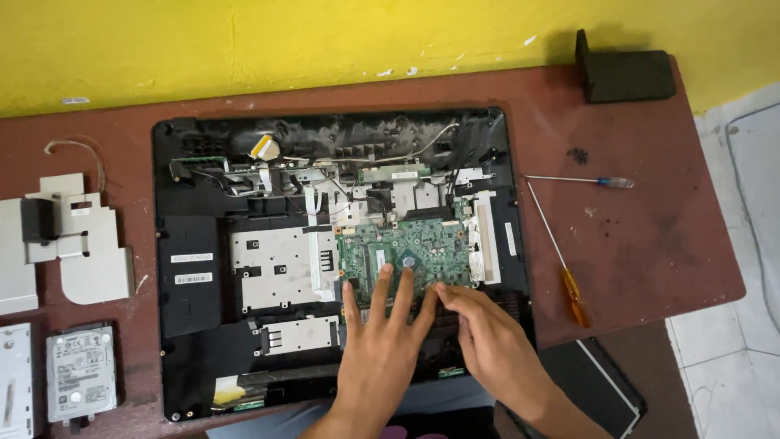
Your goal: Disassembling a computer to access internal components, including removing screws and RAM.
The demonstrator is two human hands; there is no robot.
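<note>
An opened black laptop chassis (188, 325) lies on a reddish-brown table, its insides exposed. A green circuit board (410, 248) sits in the chassis right of centre. My left hand (380, 345) lies flat with fingers spread, the fingertips resting on the board's lower edge. My right hand (487, 341) is beside it, its fingertips touching the board's lower right edge. Neither hand grips anything. Silver metal shield plates (272, 268) lie left of the board, with ribbon cables and wires above.
An orange-handled screwdriver (565, 268) and a smaller blue-handled screwdriver (581, 180) lie right of the chassis. A hard drive (80, 372) and grey metal brackets (77, 244) rest at the left. A black block (630, 75) stands at the back right. The table edge drops to a tiled floor on the right.
</note>
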